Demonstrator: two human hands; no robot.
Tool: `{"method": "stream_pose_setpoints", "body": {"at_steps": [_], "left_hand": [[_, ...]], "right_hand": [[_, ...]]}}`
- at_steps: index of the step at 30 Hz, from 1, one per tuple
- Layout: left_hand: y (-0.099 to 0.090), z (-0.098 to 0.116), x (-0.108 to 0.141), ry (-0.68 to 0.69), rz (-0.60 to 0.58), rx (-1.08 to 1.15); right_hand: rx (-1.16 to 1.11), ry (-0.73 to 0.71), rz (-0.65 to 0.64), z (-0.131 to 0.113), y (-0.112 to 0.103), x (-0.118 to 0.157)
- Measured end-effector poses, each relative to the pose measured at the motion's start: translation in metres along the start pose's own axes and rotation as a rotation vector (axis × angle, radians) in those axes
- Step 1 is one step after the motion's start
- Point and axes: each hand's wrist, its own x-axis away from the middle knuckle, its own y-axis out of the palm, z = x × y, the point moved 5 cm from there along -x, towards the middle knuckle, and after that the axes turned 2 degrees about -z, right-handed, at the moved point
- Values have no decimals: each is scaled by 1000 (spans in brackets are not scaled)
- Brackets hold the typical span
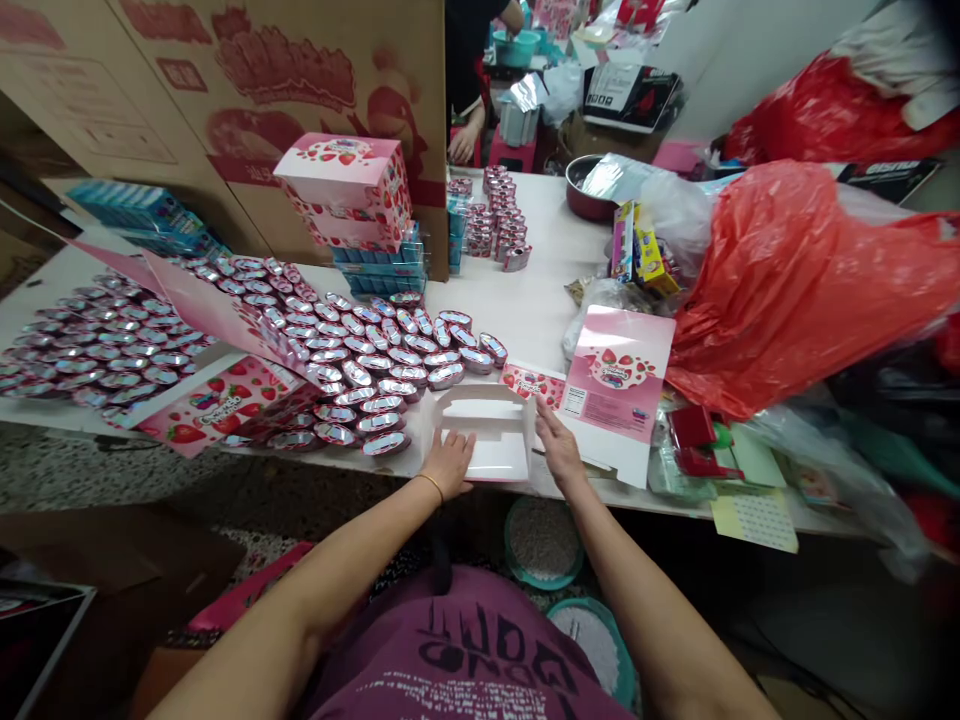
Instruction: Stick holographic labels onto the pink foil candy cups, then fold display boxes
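Note:
An open carton [491, 455], white inside, lies at the table's front edge between my two hands. My left hand [448, 466] rests on its left front part, fingers apart and reaching inside. Against the carton's right side stands my right hand [556, 445], its fingers stretched out. Just right of that hand lies a flat pink strawberry-print box [619, 375], with a smaller pink printed panel [532, 383] behind the carton. Many small foil-topped oval packs [382, 443] stand in rows to the left.
A pink box with raised flaps [217, 405] sits at the left front. Pink boxes [345, 185] are stacked on blue packs before a large cardboard box [225, 100]. Red plastic bags [795, 290] bulge at right; another person's hand [466, 137] shows beyond the table.

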Motion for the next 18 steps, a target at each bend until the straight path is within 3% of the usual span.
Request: {"method": "stream_pose_setpoints", "body": {"at_steps": [3,7,10,13,16,18], "left_hand": [[-3,0,0,23,30,-13],[-6,1,1,86,75,-47],[-6,2,-1,93,81,-42],[-7,4,4,91,109,-11],[-17,3,25,125,284,44],[-29,-14,44,-40,498,112]], "right_hand": [[-56,77,-87,10,23,-20],[258,167,-11,23,34,-29],[360,287,6,37,42,-25],[368,200,10,41,52,-24],[222,112,45,46,51,-28],[131,128,86,52,45,-32]]}}
